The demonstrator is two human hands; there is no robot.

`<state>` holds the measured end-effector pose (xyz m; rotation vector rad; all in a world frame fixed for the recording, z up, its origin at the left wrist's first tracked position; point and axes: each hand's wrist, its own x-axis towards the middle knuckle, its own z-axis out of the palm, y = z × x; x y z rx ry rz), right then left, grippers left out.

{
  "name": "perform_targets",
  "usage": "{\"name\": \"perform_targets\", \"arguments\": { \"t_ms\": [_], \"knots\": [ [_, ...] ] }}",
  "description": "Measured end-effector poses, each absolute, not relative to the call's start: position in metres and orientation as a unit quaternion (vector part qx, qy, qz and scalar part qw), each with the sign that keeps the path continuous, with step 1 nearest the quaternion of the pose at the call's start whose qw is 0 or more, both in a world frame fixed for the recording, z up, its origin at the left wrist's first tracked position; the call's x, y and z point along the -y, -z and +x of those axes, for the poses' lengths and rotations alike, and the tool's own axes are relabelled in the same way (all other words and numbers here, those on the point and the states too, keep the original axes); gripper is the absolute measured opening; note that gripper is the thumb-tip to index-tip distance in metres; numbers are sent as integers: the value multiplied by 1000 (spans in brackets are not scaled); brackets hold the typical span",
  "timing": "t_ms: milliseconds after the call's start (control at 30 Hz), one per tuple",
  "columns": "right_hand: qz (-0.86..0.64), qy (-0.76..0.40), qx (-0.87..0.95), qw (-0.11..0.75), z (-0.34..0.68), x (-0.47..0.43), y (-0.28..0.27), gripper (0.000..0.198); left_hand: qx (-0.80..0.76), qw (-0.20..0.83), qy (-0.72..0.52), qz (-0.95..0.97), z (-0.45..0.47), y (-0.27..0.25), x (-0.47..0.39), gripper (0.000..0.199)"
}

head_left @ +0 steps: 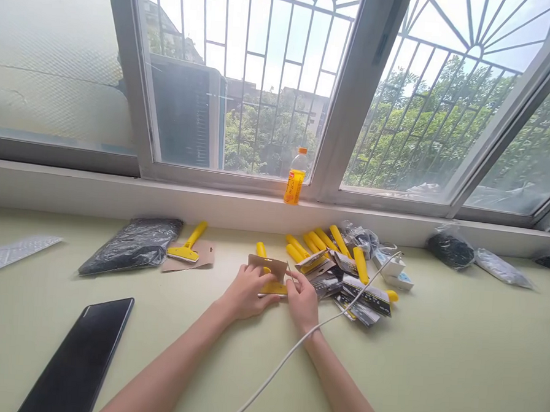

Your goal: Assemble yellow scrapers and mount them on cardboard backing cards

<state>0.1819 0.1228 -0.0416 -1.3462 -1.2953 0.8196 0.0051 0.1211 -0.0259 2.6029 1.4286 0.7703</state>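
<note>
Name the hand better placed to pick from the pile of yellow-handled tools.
Likely the right hand: it is next to the pile, while the left hand is farther off, at the brown card.

Two bare hands close together toward the table's [460, 357] far edge.
The left forearm [174, 360] slants in from the table's near left, the right forearm [342, 381] from its near right, both bare. The left hand [245, 293] shows its back, its fingers bent and its thumb [269, 300] stretched toward the right hand [303, 303], which sits just beside it, fingers curled in a pinch.
</note>
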Motion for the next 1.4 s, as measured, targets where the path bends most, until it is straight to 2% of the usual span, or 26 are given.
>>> {"name": "perform_targets", "arguments": {
  "t_ms": [500,567,767,933,1067,1200,1400],
  "knots": [
    [-569,-321,540,531,179,-119,37,65,-484,122,-285,818,0,25,-128,67],
    [-571,-321,541,527,180,-120,38,66,-475,131,-288,821,-1,26,-129,64],
    [-577,-306,556,515,181,-122,40,62,-452,125,-306,829,-3,26,-128,33],
    [-585,-312,549,509,182,-121,39,61,-450,125,-336,818,-1,25,-126,23],
    [-586,-304,549,513,182,-120,37,62,-455,131,-367,801,0,23,-125,24],
    [-578,-295,553,521,181,-119,37,61,-454,181,-398,776,1,19,-124,25],
    [-537,-306,578,533,177,-112,31,53,-450,244,-417,751,1,22,-128,50]
  ]
}}
